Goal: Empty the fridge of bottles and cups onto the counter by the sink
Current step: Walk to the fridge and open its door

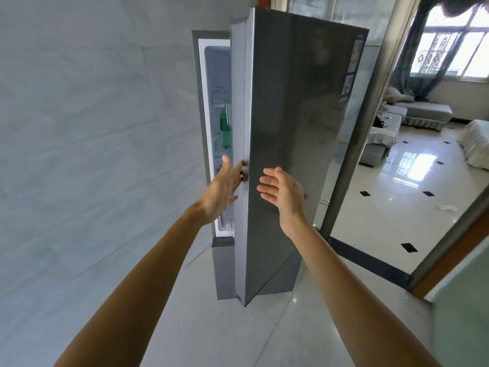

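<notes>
Bottles are waiting inside the fridge (196, 102). From the head view, one green bottle (225, 131) is standing upright in the narrow gap. It is probably light plastic, slippery if chilled, and best taken round its body. Nothing else inside is showing clearly. The left hand (223, 188) is laying near-straight fingertips on the fridge door (291, 128) edge, while the right hand (281, 192) is hovering spread, touching nothing.

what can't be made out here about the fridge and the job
Head view:
- Fridge interior: mostly hidden by the door; only a green bottle shows in the gap.
- Counter and sink: outside the frame.
- Left hand: fingertips at the door edge, grip unclear.
</notes>
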